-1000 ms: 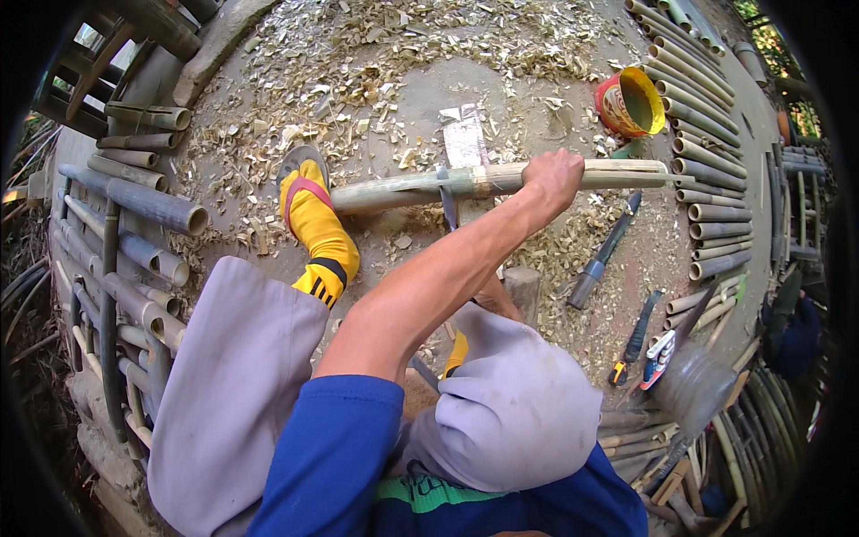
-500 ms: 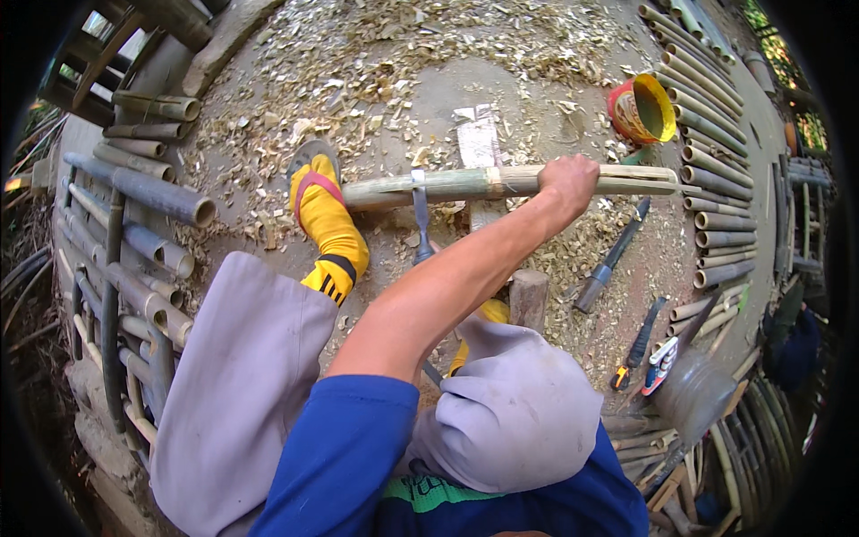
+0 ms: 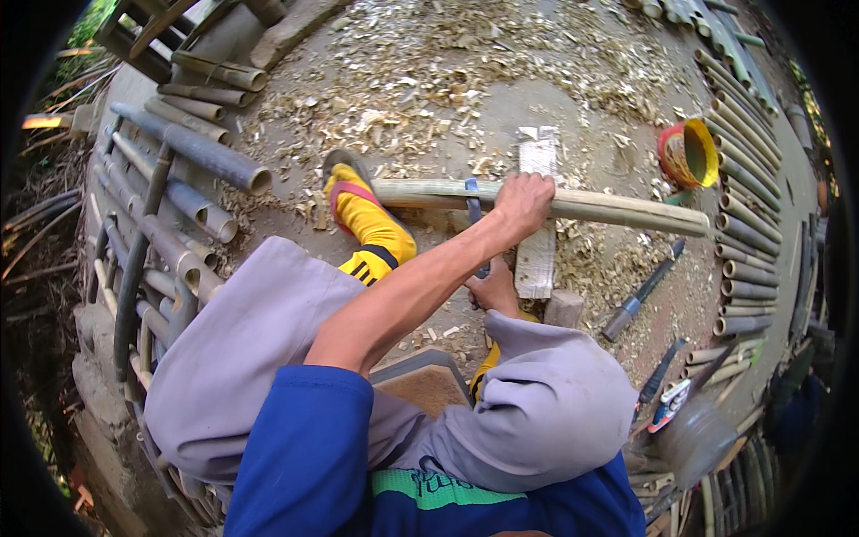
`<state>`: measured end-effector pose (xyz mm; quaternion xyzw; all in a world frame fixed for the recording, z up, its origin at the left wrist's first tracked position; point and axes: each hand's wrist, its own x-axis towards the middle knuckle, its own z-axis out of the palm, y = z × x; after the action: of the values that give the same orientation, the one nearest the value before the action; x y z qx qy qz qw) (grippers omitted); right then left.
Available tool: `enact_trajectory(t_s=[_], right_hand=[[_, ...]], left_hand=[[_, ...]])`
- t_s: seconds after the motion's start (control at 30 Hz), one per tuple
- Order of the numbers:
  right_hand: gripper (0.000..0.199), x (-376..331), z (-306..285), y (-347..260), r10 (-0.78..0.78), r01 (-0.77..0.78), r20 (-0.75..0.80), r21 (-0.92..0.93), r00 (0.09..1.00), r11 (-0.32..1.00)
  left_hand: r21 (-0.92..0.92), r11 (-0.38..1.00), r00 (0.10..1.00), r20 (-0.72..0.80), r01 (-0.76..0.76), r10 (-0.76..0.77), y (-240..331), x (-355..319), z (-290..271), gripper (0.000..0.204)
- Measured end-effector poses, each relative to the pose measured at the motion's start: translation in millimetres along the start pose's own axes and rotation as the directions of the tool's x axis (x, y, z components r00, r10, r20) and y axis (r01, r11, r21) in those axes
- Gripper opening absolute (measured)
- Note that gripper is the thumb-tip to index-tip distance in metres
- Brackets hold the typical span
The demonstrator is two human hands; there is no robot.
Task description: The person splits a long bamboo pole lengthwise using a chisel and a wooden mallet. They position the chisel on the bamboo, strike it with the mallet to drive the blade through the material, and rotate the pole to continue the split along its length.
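A bamboo pole (image 3: 573, 204) is laid across the centre of the frame, resting on a white plank (image 3: 538, 224), its left end just beside a yellow sock (image 3: 371, 228). The left hand (image 3: 523, 204) is wrapped over the pole — grip closed on it. The right hand (image 3: 494, 291) is seen just below, mostly hidden by the left forearm, grip closed on the handle of a blade (image 3: 473, 211) that is set against the pole. Shavings (image 3: 429, 80) are spread over the ground in the upper part. A yellow bucket (image 3: 689, 154) is seen upper right — tools (image 3: 635, 295) lie below it. Cut bamboo tubes (image 3: 192, 192) are stacked at left.
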<state>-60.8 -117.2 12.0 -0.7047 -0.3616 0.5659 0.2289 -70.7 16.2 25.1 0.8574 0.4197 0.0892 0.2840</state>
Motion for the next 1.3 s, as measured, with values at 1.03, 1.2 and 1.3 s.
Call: enact_trajectory(t_s=[1.03, 1.2, 1.3], right_hand=[[0.035, -109.8, -185.9, 138.6, 0.07, -0.124, -0.874, 0.011, 0.481, 0.992], [0.047, -136.5, -231.5, 227.1, 0.108, -0.488, -0.89, -0.138, 0.443, 0.862], [0.058, -127.8, -212.1, 200.4, -0.166, -0.382, -0.886, -0.347, 0.434, 0.857]], left_hand=[[-0.355, 0.907, 0.763, -0.643, -0.226, -0.061, -33.6, 59.5, -244.3, 0.027], [-0.653, 0.604, 0.714, -0.674, -0.456, -0.189, 45.2, 56.2, -297.4, 0.026], [-0.68, 0.708, 0.895, -0.417, -0.193, -0.157, 73.7, 46.2, -257.7, 0.028]])
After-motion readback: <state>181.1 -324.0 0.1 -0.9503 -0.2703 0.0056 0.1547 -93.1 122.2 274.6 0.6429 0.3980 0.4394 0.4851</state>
